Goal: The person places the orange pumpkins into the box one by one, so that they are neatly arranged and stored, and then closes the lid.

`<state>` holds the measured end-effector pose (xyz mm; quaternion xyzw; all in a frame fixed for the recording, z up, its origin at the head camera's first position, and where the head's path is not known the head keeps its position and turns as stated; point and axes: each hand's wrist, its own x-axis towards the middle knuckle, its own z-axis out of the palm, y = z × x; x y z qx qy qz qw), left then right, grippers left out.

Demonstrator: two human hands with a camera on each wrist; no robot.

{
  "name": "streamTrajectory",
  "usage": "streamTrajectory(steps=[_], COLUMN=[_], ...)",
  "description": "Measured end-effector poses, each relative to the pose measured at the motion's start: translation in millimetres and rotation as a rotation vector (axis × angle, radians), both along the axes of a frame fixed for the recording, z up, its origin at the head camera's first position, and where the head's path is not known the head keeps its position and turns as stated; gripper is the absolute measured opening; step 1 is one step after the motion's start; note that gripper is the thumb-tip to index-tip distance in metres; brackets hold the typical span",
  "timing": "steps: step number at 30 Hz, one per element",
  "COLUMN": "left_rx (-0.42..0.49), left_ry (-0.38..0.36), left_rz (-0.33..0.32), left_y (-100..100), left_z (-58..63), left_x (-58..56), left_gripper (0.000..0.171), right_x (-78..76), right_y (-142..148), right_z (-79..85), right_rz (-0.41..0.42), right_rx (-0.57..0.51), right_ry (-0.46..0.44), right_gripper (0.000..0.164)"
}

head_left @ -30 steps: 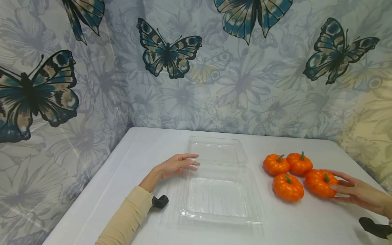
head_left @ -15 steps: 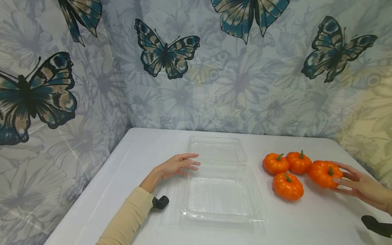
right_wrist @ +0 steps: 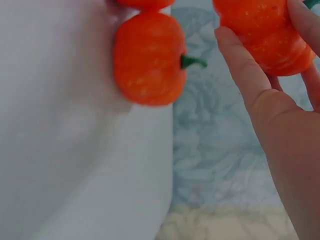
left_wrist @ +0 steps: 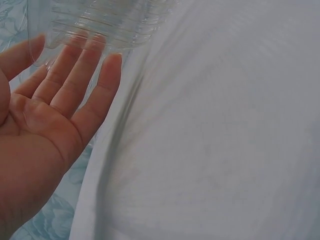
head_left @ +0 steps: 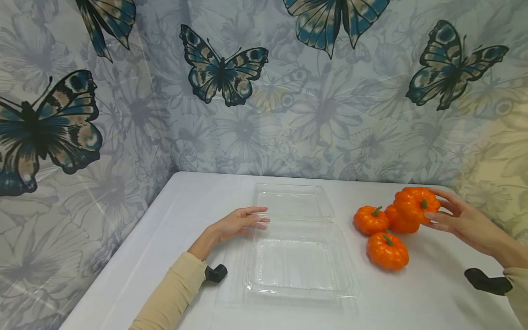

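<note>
My right hand (head_left: 466,224) holds an orange toy pumpkin (head_left: 412,201) with a green stem, raised above the table at the right. Thumb and fingers spread round its side in the right wrist view. Behind it, partly hidden, sits another pumpkin (head_left: 401,223); two more, a left one (head_left: 369,222) and a nearer one (head_left: 387,252), stand beside that. A clear plastic clamshell box lies open at mid-table, its base (head_left: 344,270) near and its lid (head_left: 290,204) far. Fingers of my left hand (head_left: 235,224) extend loosely at the box's left edge; clear plastic (left_wrist: 100,25) overlaps the fingertips in the left wrist view.
A white cloth covers the table (head_left: 165,229). Behind it and along the left hangs a floral backdrop (head_left: 247,133) printed with butterflies. A black wrist mount (head_left: 216,273) sits under the left cuff and another mount (head_left: 488,282) under the right.
My right hand has lifted the pumpkin off the table and carried it up and away from me, so it now overlaps the rear pumpkin. The left hand and the box stay put.
</note>
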<state>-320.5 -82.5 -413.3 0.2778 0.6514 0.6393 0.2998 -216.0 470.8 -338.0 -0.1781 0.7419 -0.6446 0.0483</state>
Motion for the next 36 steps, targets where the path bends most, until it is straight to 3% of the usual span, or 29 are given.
streamTrajectory(steps=[5,11,13,24,36], left_rx=[0.013,0.019,0.025,0.021,0.015], left_ry=[-0.005,0.002,0.001,-0.002,-0.015], left_rz=[-0.001,-0.003,0.0,0.014,0.001], left_y=[0.1,-1.3,-1.9,-2.6,0.1], left_z=[0.0,0.5,0.1,-1.3,-3.4], left_x=[-0.3,-0.2,-0.5,0.9,0.4], left_gripper=[0.052,0.052,0.051,0.051,0.051], right_x=[-8.6,-14.0,-16.8,-29.3,-31.9], right_y=[-23.7,-55.4,-65.0,-115.3,-169.2], right_z=[16.0,34.4,38.3,46.1,35.9], right_rz=[0.029,-0.084,-0.078,-0.053,0.025], right_rx=[0.055,0.362,0.397,0.439,0.444], right_ry=[0.048,0.095,0.097,0.088,0.022], right_gripper=[0.063,0.064,0.064,0.066,0.07])
